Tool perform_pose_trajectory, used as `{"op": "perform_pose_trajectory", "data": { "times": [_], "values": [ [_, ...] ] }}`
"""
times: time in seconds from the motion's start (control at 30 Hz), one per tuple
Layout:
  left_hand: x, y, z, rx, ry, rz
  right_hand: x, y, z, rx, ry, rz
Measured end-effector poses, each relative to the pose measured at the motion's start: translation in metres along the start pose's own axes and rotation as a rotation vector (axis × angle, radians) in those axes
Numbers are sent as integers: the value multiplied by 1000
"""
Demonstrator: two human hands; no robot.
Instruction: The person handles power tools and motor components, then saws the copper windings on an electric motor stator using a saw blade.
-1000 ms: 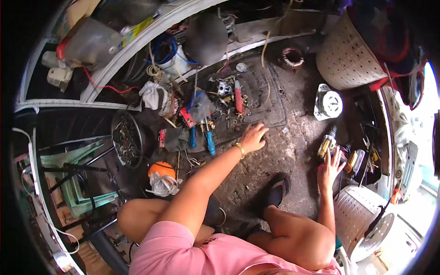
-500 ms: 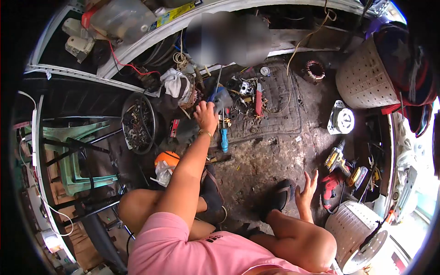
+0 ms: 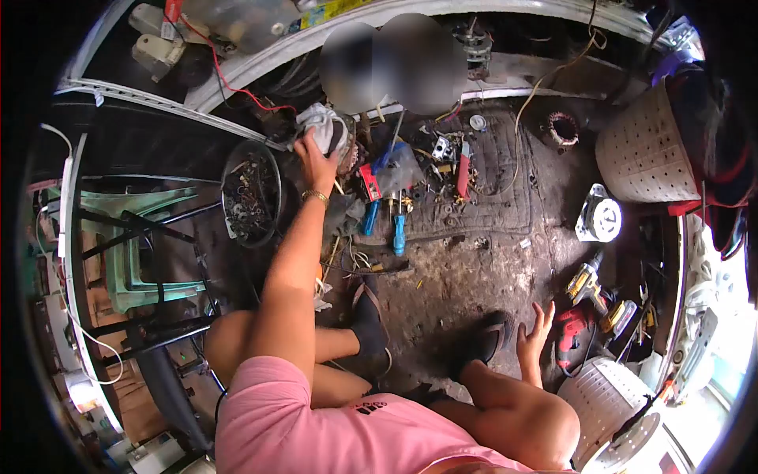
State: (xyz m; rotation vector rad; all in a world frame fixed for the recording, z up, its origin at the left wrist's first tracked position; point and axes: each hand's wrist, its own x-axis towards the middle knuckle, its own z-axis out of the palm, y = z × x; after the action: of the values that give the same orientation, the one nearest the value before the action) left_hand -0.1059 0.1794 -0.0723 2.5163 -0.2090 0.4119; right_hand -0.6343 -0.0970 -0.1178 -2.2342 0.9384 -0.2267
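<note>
Near the left hand (image 3: 317, 164), a littered mat (image 3: 502, 212) covers stained floor (image 3: 466, 288).

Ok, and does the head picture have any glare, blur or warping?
Head view: glare washes out the lower right; the lens bows the white beam and blackens the corners; a smeared grey patch hides part of the top; the left hand at the white cloth is readable.

Matt, wrinkled cloth (image 3: 320, 120) and rough floor (image 3: 466, 292)
</note>
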Motion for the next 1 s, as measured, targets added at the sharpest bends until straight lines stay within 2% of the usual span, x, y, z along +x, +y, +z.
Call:
{"op": "perform_pose_trajectory", "data": {
  "times": [0.13, 0.17, 0.3, 0.37, 0.43, 0.5, 0.57, 0.63, 0.7, 0.77, 0.83, 0.9, 0.93, 1.0],
  "values": [
    [42, -27, -14, -58, 64, 253, -1, 4, 3, 28, 22, -13],
    [56, -27, -25, -22, 27, 205, 0, 6, 3, 28, 21, -13],
    [123, -34, -82, -30, 135, 288, -3, 17, 2, 32, 3, -18],
    [145, -19, -129, -357, -101, 154, -2, 18, 0, 35, 24, -17],
    [159, -19, -171, -335, -161, 243, 1, 16, -2, 60, 32, -26],
    [159, -32, -207, -200, -133, 145, 3, 18, -1, 83, 29, -10],
    [161, -77, -229, -213, -24, 205, 5, 13, 0, 81, 33, -19],
    [142, -109, -253, -370, 50, -2, 3, 12, 0, 92, 24, -24],
    [128, -167, -263, -383, 217, 35, 1, 11, -1, 84, 17, -31],
    [123, -275, -284, -155, 88, -283, 1, 15, -2, 69, 10, -50],
    [100, -325, -289, 801, -105, -329, 2, 16, -3, 46, 16, -28],
    [70, -301, -282, 808, -44, -454, 2, 14, -3, 35, 16, -7],
    [70, -281, -281, 683, -115, -469, 3, 12, -3, 34, 13, 3],
    [69, -245, -266, 748, -102, -292, 3, 13, 0, 44, 14, -14]
  ]
}}
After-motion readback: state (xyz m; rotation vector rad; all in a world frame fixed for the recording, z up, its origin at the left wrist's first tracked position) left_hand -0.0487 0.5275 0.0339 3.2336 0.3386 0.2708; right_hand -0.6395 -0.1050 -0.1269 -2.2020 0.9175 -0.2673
